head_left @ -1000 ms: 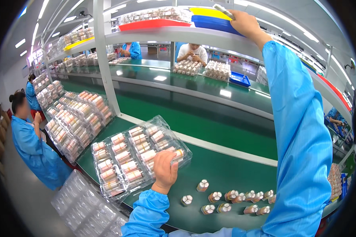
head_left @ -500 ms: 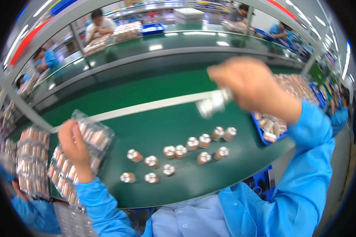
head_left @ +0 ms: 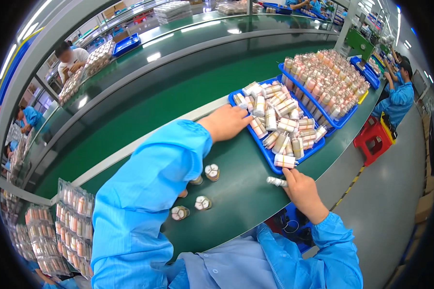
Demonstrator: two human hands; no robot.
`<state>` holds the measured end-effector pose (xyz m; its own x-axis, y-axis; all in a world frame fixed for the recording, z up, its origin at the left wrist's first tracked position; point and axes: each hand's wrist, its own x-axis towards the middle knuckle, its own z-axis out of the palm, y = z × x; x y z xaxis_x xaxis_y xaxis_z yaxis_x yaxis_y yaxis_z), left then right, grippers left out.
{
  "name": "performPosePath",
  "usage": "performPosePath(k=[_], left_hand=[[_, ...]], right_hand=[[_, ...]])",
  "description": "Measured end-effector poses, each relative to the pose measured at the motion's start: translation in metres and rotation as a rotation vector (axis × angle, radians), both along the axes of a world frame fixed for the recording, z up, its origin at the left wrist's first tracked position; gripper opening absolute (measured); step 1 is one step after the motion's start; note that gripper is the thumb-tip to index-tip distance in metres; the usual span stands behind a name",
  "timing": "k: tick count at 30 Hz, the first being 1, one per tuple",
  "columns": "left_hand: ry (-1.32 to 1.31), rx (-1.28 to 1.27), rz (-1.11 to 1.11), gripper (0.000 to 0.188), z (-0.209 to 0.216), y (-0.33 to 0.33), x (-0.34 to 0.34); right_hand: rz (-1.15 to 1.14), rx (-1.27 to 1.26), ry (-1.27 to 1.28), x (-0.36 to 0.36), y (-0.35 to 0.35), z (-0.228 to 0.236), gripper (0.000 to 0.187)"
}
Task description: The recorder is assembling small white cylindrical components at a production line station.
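Note:
My left hand [head_left: 225, 123] reaches across, its fingers closed over the left rim of a blue tray [head_left: 271, 163]. A heap of banded bundles of white and pinkish cylinders [head_left: 286, 123] fills this tray. Beside its near corner, my right hand [head_left: 305, 193] grips a small white cylinder bundle [head_left: 277, 181] between thumb and fingers, fingertips against the tray. Several white-topped cylinder bundles [head_left: 203, 203] stand upright on the green work surface [head_left: 241, 192], partly hidden by my left sleeve.
Behind the heaped tray is another blue tray [head_left: 340, 126] packed with upright pinkish cylinders. Clear plastic packs of cylinders [head_left: 72, 226] lie at the far left. A white rail [head_left: 115, 166] edges the green belt. A person sits on a red stool [head_left: 371, 139] to the right.
The view has turned right. My left hand has left the plastic pack for the tray's rim. My right hand has come down from above the surface to the tray's near corner, holding a bundle.

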<state>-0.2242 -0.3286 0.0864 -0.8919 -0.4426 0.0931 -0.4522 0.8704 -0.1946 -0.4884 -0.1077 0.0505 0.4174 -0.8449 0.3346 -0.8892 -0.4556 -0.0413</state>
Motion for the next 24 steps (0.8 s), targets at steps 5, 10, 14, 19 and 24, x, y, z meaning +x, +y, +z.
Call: performPosePath(k=[5,10,14,19,24], left_hand=[[0.021,0.053,0.125,0.032,-0.034,-0.020,-0.022],[-0.139,0.183,0.198,0.031,-0.012,-0.004,0.004],[-0.359,0.302,0.327,0.034,0.006,0.012,0.052],[-0.224,0.583,0.598,0.040,0.023,0.062,0.161],[-0.063,0.648,0.932,0.059,0.022,0.138,0.249]], right_hand=[[-0.001,0.010,-0.048,-0.009,-0.005,-0.012,0.049],[0.059,0.078,-0.043,-0.005,-0.021,-0.012,0.042],[0.169,0.117,-0.076,0.002,-0.048,-0.003,0.038],[0.400,0.273,-0.284,0.058,-0.135,-0.001,0.029],[0.519,0.688,-0.345,0.166,-0.197,0.006,0.023]])
